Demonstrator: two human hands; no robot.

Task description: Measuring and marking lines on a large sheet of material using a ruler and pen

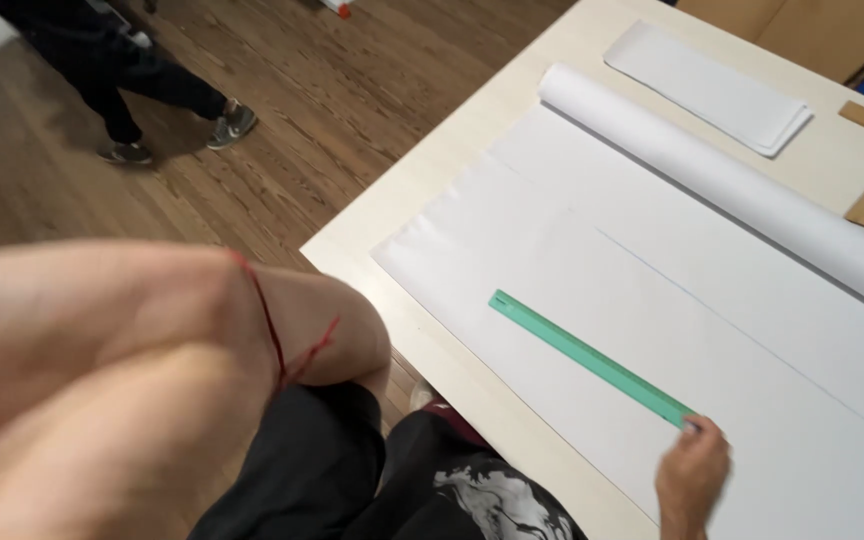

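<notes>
Head view. The right hand (pixel 692 470), lower right of the frame, pinches the near end of a green ruler (pixel 592 358) lying flat on white paper (pixel 752 330) unrolled across the desk (pixel 407 195). The left hand (pixel 342 330) sits blurred at lower left, red thread (pixel 274 330) around its wrist; its grip cannot be told. A paper roll (pixel 712 175) lies at upper right.

Ruler (pixel 592 358) on paper sheet (pixel 552 240); paper roll (pixel 712 170) behind; table (pixel 432 170) beneath.
</notes>
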